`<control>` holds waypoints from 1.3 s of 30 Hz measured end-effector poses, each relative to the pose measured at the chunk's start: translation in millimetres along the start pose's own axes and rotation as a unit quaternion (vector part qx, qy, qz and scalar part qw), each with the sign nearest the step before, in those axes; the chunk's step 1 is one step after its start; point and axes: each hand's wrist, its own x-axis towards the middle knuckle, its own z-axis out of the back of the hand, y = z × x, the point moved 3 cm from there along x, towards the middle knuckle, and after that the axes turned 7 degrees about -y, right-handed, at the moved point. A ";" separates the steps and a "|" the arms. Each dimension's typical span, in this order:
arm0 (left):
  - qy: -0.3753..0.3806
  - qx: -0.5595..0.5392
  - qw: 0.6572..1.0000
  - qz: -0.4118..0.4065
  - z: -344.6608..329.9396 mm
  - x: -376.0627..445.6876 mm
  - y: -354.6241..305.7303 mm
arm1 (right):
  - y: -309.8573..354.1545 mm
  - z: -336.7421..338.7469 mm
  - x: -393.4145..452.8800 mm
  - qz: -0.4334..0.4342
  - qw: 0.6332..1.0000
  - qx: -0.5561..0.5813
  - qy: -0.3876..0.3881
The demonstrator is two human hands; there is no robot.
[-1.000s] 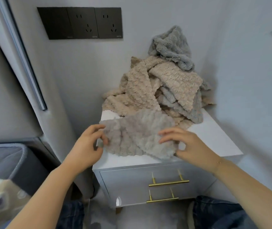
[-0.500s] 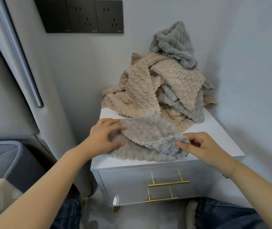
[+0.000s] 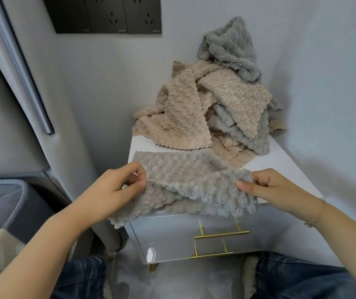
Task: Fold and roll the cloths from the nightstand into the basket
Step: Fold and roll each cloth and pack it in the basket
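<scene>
Your left hand (image 3: 116, 188) and right hand (image 3: 265, 186) each pinch an end of the grey cloth (image 3: 185, 182), stretched along the nightstand (image 3: 285, 160) front edge. Its long axis runs hand to hand, equally near, so fold across.

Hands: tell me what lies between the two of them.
In the head view, the grey cloth spans from left hand to right hand, pinched by both.
</scene>
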 end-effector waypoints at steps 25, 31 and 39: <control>-0.135 0.136 0.967 0.166 -4.6 43.6 60.3 | -23.4 -25.7 44.9 0.002 0.974 -0.106 -0.199; -0.188 0.143 0.954 0.187 -5.5 43.7 68.2 | -25.1 -28.2 51.5 0.022 0.968 -0.138 -0.210; -0.178 0.108 0.936 0.285 -5.1 45.3 73.8 | -27.3 -32.9 48.6 0.034 0.951 -0.212 -0.221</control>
